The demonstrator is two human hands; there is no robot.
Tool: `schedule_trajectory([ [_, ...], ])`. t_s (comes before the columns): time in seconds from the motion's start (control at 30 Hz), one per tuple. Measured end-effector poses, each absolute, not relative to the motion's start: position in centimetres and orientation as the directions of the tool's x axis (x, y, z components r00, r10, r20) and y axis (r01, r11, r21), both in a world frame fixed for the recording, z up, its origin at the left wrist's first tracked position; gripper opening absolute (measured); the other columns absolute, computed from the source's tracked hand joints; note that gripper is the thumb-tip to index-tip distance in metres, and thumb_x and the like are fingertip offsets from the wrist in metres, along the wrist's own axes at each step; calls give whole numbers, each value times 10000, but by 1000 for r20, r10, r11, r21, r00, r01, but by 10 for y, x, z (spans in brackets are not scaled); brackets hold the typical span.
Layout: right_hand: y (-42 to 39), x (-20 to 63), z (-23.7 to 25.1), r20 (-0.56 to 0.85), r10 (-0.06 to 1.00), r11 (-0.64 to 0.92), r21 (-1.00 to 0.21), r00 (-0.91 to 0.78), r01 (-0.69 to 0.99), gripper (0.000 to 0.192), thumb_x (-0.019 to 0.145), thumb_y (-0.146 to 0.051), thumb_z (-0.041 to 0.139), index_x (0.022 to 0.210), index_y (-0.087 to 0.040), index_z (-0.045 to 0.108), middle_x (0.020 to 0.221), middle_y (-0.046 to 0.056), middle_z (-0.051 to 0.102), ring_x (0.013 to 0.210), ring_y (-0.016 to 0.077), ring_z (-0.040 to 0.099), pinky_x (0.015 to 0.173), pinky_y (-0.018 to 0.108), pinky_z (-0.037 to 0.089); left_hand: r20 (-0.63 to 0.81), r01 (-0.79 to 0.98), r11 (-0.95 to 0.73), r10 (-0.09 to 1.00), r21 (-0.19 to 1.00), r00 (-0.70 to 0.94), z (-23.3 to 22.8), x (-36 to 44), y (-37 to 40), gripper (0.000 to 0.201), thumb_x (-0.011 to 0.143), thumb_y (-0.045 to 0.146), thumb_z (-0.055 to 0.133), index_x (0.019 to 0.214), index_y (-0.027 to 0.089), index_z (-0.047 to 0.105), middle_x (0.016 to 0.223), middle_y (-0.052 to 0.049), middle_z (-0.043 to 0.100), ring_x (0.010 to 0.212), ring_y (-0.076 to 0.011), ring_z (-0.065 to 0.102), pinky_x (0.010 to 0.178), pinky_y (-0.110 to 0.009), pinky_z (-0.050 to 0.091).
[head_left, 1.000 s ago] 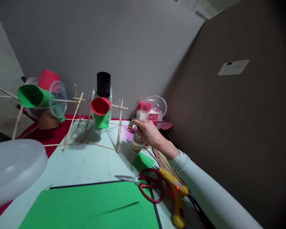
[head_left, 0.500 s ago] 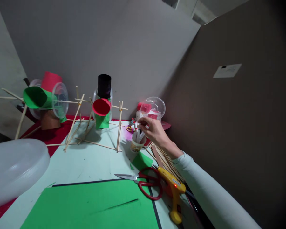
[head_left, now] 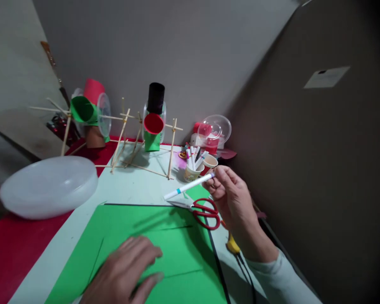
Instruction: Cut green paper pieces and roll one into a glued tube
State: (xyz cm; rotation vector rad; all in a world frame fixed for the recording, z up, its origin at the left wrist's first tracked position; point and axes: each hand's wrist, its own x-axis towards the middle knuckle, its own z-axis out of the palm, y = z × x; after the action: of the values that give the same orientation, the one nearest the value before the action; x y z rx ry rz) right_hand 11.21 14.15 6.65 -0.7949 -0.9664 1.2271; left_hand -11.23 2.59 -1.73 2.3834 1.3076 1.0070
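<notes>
1. Your left hand (head_left: 126,270) lies flat, fingers spread and holding nothing, on the large green paper sheet (head_left: 164,249) nearest you. I judge that if it lifts or slides, the sheet could skid over the pale table (head_left: 126,190), since nothing else seems to weigh it down.
2. Your right hand (head_left: 232,198) pinches the white marker pen with a teal band (head_left: 188,186) by one end between thumb and fingertips, in the air above the sheet's far edge. Held so far out, it could pivot or slip and streak the paper.
3. The red-handled scissors (head_left: 202,211) lie just below that hand, and the yellow glue gun (head_left: 232,244) sits under your wrist. Lowering the arm carelessly could knock either.
4. Beyond, paper cups full of markers (head_left: 193,166) stand near the stick frame with red and green paper cones (head_left: 152,126). A wide swing could topple them.
</notes>
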Motion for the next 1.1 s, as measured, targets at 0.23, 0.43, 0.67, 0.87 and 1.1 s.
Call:
schedule_trajectory([
  [0.23,101,74,29,58,998,42,-893,-21,-448,201,786,-318,778,767,-188,627,753,-36,591,633,63,585,608,162,487,34,265,-34,999,964,3,28,-123,44,284,855,430,621,1051,229,579,781,22,594,725,-127,611,614,-189,486],
  [0.43,88,69,16,104,981,29,-916,-167,-401,115,803,-254,764,885,-223,690,787,-33,633,686,93,620,684,207,499,-98,190,78,990,979,99,19,-119,49,216,872,400,555,891,190,603,654,24,605,524,-97,536,491,-198,427],
  [0.67,73,67,13,52,947,-39,-961,-318,-274,129,860,-314,683,862,-185,693,728,0,615,688,133,585,674,260,484,-297,295,205,902,933,313,9,-111,44,313,875,452,527,752,178,615,624,7,632,422,-70,488,445,-189,386],
  [0.87,72,69,12,48,967,-48,-931,-252,-363,132,868,-315,679,845,-184,683,708,-16,565,633,106,550,623,232,461,-481,225,427,814,876,327,19,-104,39,357,834,493,567,681,171,580,550,3,639,364,-81,520,416,-188,382],
  [1.1,72,68,8,62,970,-51,-895,-237,-443,108,865,-288,686,849,-181,695,719,-18,578,615,91,553,610,222,486,-513,177,483,776,858,367,26,-102,41,303,854,426,587,670,185,574,399,25,589,369,-94,502,459,-202,384],
])
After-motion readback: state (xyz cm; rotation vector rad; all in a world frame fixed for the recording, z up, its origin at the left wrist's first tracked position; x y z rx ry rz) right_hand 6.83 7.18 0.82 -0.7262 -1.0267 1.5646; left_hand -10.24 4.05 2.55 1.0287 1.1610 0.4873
